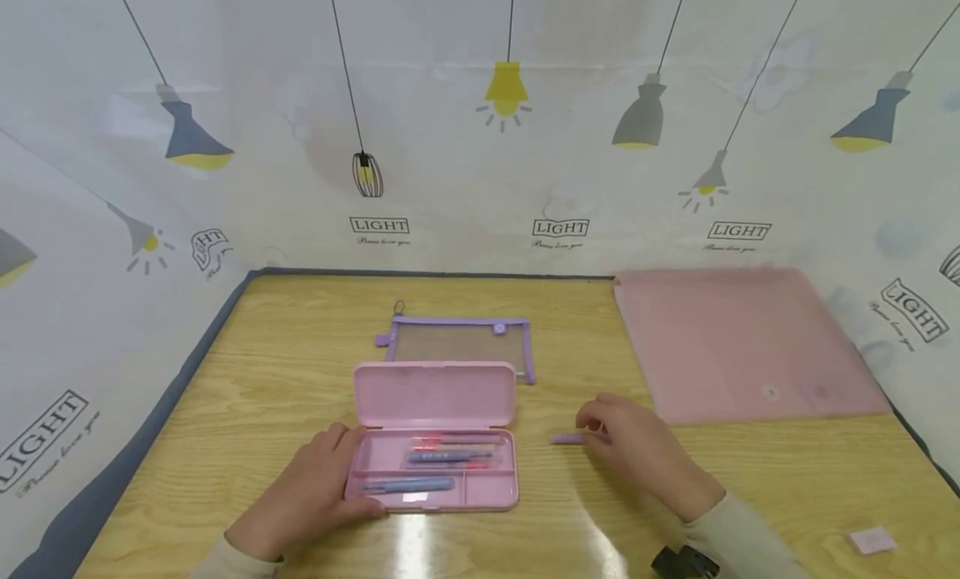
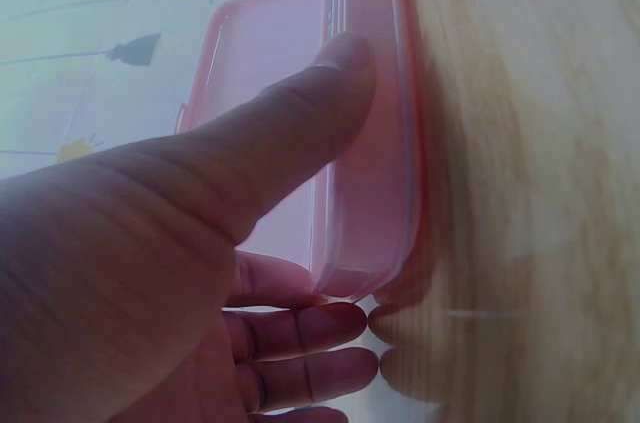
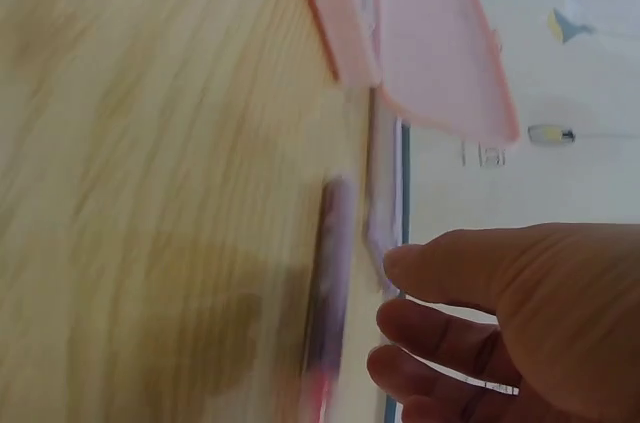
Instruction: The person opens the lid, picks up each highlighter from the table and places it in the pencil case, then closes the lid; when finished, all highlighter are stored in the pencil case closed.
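A pink pencil case (image 1: 491, 489) lies with its lid (image 1: 435, 396) raised; several pens (image 1: 450, 456) are in its compartments. My left hand (image 1: 311, 483) holds the case by its left end. In the left wrist view the thumb (image 2: 300, 103) is against the front wall and the other fingers are around the end. To the right of the case, my right hand (image 1: 637, 450) is over a purple pen (image 1: 566, 439) on the table. The right wrist view shows a gap between its fingers (image 3: 420, 328) and the pen (image 3: 333, 263), which looks blurred.
Behind the case lies a clear zip pouch (image 1: 457, 337) with purple edging. A pink document folder (image 1: 742, 346) is at the back right of the wooden table (image 1: 300, 337). A small pink eraser-like block (image 1: 872, 541) sits at the front right. Printed wall sheets border the table.
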